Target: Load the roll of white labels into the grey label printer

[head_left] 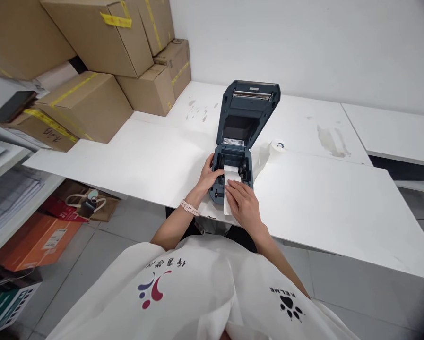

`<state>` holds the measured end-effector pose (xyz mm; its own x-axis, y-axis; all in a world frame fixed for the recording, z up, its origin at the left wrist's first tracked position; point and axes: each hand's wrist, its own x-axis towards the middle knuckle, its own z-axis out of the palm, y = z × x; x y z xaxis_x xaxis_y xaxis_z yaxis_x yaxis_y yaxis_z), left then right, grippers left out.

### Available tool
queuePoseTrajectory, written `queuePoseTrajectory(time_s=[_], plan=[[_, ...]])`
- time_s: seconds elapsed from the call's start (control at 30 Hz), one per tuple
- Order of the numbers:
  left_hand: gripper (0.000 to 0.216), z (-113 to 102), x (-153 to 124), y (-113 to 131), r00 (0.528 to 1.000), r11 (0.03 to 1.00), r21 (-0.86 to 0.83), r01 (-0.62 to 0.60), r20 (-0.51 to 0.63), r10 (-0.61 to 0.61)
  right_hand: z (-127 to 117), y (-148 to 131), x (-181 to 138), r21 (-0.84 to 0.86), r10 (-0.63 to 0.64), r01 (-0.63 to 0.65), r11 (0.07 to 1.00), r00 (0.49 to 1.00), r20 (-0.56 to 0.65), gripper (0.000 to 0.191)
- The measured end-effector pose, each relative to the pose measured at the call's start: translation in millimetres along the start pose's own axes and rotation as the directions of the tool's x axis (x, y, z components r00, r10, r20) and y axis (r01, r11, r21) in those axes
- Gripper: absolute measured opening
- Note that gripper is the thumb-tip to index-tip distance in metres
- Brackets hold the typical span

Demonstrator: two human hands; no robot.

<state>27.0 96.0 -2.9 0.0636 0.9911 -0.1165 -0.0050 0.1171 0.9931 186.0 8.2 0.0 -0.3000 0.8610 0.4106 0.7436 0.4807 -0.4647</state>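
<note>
A dark blue-grey label printer (217, 194) stands near the table's front edge with its lid (256, 109) raised. My left hand (208, 177) grips the printer's left side, its thumb reaching inside over the edge. From the printer's bay a white label strip (232, 175) runs forward over the front. My right hand (243, 200) is on that strip, with fingers bent over its right edge; the underside of the grip is hidden. To the right of the printer lies a white label roll (277, 147) with a loose tail.
Taped cardboard boxes (87, 106) are stacked at the back left of the white table (314, 203). A white wall (304, 47) rises behind. On the left, a shelf (52, 189) stands over an orange box (43, 241) on the tiled floor.
</note>
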Motion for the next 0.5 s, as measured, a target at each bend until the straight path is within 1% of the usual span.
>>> queuePoseTrajectory(time_s=[0.07,0.13,0.3,0.4,0.5], plan=[[0.085,-1,1,-2,1.0,1.0,0.012,-0.001,0.005,0.001,1,-1,-4,-0.002,-0.046,0.046,0.999,0.999,0.023,0.037],[0.086,-2,1,-5,1.0,1.0,0.012,-0.002,0.015,0.001,1,2,-6,-0.018,-0.102,0.103,0.995,0.994,0.046,0.04],[0.087,-4,3,-11,0.999,1.0,0.009,-0.004,0.032,0.003,0,10,-12,-0.075,-0.235,0.239,0.968,0.97,0.063,0.072],[0.088,-4,5,-13,1.0,1.0,0.009,-0.007,0.017,0.006,-6,10,-15,-0.127,-0.259,0.28,0.952,0.953,0.159,0.083],[0.089,-4,7,-15,1.0,1.0,-0.01,-0.018,0.014,0.018,-11,7,-17,-0.161,-0.25,0.288,0.944,0.943,0.221,0.085]])
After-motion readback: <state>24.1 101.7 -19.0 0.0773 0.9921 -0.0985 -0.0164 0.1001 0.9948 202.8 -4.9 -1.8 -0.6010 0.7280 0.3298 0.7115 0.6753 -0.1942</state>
